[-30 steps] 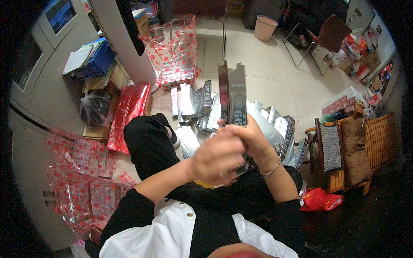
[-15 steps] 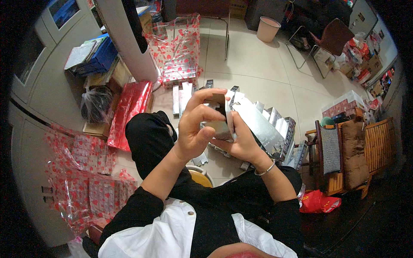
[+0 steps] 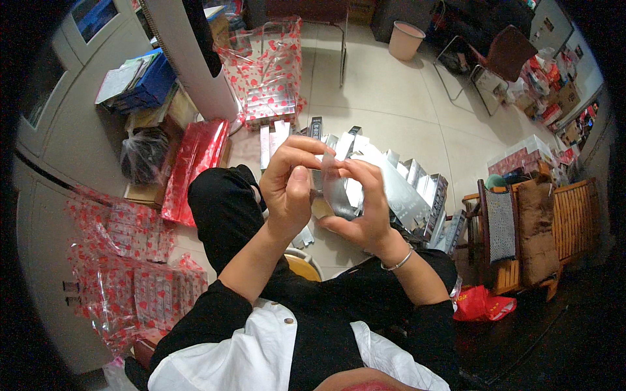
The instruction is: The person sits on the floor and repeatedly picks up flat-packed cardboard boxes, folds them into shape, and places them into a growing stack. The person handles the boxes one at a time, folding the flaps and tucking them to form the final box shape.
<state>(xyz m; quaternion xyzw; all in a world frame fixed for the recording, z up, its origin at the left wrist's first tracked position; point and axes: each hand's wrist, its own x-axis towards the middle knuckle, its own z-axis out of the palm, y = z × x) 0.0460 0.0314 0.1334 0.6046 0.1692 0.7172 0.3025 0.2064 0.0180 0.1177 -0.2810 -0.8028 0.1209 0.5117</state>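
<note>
A thin silver-grey piece of card [image 3: 332, 185], perhaps a small carton, is held up between my hands, bent and seen nearly edge-on. My left hand [image 3: 289, 195] pinches its upper left side with the fingers curled. On the other side my right hand [image 3: 368, 212] has its fingertips at the top edge, with the thumb stretched out lower down. Just beyond my hands lies a pile of silver-and-black cartons [image 3: 427, 205] with a large flat grey sheet [image 3: 398, 189] across it. Narrow white cartons [image 3: 265, 144] rest on the floor beyond my left hand.
Heart-print plastic wraps packed cartons at left [image 3: 156, 290] and at the far side [image 3: 270, 98]. A long red package [image 3: 195, 173] leans near blue folders [image 3: 153, 85]. At right stand a wooden chair [image 3: 535, 228] and a red bag [image 3: 482, 305]; a bin [image 3: 406, 42] stands farther off.
The silver-grey piece has turned from showing a dark opening to nearly edge-on. My right fingers have moved up to its top edge, and the left fingers have curled in.
</note>
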